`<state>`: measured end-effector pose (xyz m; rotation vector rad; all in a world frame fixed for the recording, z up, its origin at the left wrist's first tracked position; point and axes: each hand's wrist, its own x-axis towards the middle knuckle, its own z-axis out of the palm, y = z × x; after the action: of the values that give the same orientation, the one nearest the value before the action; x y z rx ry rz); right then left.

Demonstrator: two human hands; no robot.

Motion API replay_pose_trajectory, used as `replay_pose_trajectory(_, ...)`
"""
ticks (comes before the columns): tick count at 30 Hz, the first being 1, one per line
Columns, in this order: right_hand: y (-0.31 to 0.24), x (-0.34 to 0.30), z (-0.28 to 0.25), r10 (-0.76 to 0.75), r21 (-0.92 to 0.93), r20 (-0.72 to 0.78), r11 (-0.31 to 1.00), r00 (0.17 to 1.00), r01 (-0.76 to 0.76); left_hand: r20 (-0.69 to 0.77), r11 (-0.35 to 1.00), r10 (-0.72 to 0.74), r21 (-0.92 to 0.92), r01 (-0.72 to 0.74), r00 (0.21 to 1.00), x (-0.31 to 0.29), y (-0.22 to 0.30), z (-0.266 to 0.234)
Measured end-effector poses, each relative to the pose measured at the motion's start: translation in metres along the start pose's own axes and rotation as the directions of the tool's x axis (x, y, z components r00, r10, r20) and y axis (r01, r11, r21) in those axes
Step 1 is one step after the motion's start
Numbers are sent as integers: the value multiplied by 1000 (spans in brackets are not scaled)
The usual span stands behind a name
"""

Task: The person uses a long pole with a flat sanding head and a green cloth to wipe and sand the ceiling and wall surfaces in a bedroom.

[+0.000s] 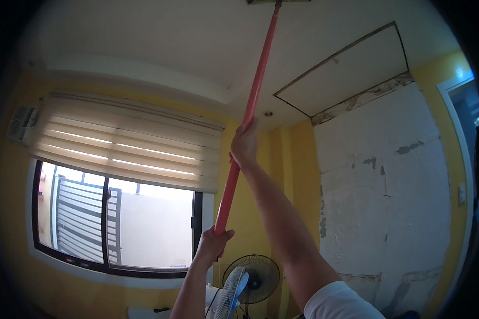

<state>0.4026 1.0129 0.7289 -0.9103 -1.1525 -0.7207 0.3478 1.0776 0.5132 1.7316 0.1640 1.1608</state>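
Head view: one long, red, cylindrical pole (261, 74) is held aslant by two bare hands, one above the other. Its near, lower end is wrapped by the left hand (214, 244), whose grip is closed around it; farther up, the shaft is encircled by the right hand (244, 146), its grip likewise closed. At the pole's far end a dark, flat head (292, 1) is cut off by the upper edge, so its kind cannot be told. Tiny dark lettering (178, 266) is seen toward the lower right of one dark-framed, two-paned window (106, 228) on the left, partly covered by one beige, striped blind (130, 135). Two fans are counted: a white-caged fan with blue blades (231, 290), cut off below, and, farther, a black, round-caged fan (255, 283).
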Motion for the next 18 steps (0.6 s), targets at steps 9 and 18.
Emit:
replay_pose_trajectory(9,64,-8,-6,115,-193,52,976,992,-103,116,955,-105,-265,133,988,0,-50,42)
replay_pose_trajectory(18,105,-103,-39,222,243,144,937,964,-252,90,986,-152,-56,157,984,-56,-126,60)
